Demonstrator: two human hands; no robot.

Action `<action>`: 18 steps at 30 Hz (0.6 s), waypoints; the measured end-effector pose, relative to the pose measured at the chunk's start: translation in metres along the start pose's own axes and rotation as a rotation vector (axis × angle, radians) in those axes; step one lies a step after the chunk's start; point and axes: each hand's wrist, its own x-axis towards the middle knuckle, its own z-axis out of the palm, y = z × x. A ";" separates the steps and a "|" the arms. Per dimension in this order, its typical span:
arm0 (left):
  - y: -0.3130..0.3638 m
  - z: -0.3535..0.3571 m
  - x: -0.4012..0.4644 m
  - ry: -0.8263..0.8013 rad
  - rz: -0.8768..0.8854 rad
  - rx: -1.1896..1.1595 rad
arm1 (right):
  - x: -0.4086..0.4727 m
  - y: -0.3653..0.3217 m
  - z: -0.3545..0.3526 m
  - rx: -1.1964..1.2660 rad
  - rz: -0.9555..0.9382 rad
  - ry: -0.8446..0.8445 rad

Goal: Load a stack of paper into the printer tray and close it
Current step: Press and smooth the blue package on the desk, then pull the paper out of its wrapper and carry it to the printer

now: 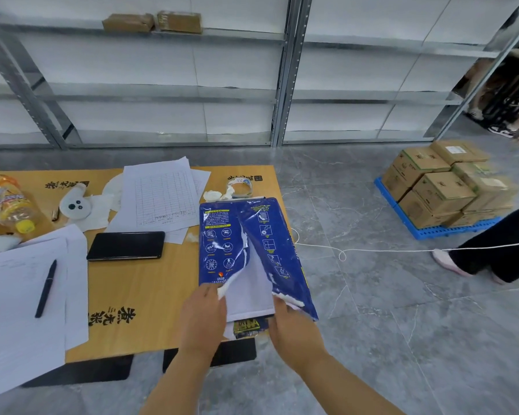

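Blue wrapper torn; left hand, right hand gripping flaps, paper exposed.

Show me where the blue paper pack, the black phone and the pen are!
blue paper pack [219,235], head view, left flap of its torn wrapper
black phone [126,245], head view, middle of its screen
pen [46,289], head view, mid-barrel

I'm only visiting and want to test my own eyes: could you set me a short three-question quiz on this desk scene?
1. True or false: the blue paper wrapper is already torn open.
2. What lies on the white sheets at the left? A) pen B) scissors C) stapler
3. Which hand grips the wrapper's right flap?

Key:
1. True; white paper shows through the tear.
2. A, the pen.
3. The right hand; the left hand holds the other flap.
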 end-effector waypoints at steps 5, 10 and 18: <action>-0.021 -0.008 0.011 0.171 -0.422 -0.323 | 0.014 0.012 -0.017 0.252 0.108 0.133; -0.030 -0.010 0.015 0.232 -0.327 0.012 | 0.026 0.031 -0.027 0.309 0.204 0.085; -0.046 0.001 0.016 -0.278 0.324 0.656 | 0.037 0.054 -0.019 0.345 0.310 0.073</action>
